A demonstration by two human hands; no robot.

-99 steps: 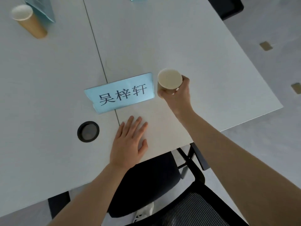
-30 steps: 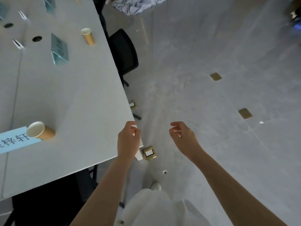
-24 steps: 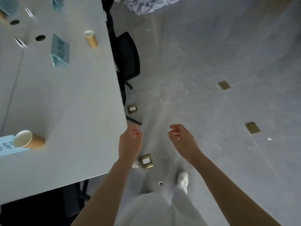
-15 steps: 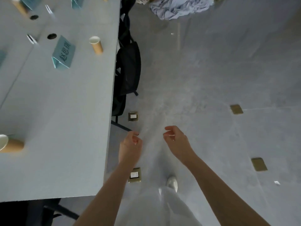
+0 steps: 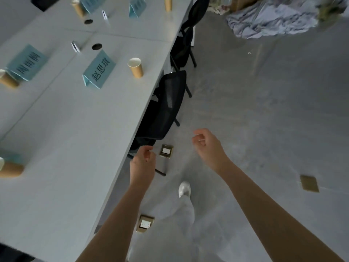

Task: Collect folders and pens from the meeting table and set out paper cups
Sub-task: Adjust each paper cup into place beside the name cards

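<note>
left hand (image 5: 143, 163) loosely curled, empty, beside desk (image 5: 75, 148) edge | right hand (image 5: 207, 146) loosely curled, empty, over floor | paper cup (image 5: 135, 67) upright near name card (image 5: 99, 69)

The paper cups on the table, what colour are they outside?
Tan-brown outside, like this paper cup, with white inside; the head view shows it.

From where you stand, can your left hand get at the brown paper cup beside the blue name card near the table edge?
Probably not without stepping forward. The left hand hangs empty at the table edge, and the brown paper cup stands well up the table. Nothing blocks the way.
</note>
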